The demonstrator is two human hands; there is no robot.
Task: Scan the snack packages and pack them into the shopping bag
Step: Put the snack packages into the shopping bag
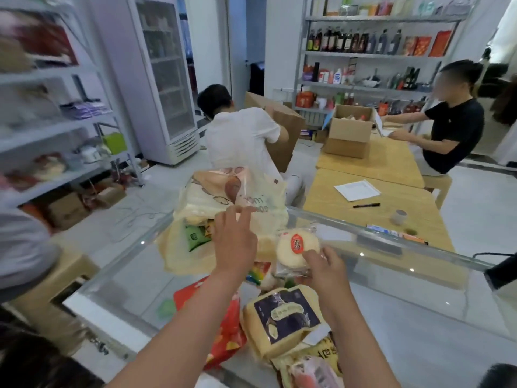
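Two hands: right grip (pixel 321 264) pinching round clear-wrapped pastry (pixel 296 249); left grip (pixel 235 236) spread over crinkly plastic bag (pixel 223 191).

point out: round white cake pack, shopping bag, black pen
round white cake pack (pixel 293 249): head view, on the white cake left of its red label.
shopping bag (pixel 268 191): head view, on its translucent upper wall.
black pen (pixel 366 205): head view, mid-barrel.

Round white cake package (pixel 297 252) — red label — beside translucent shopping bag (pixel 223 217)
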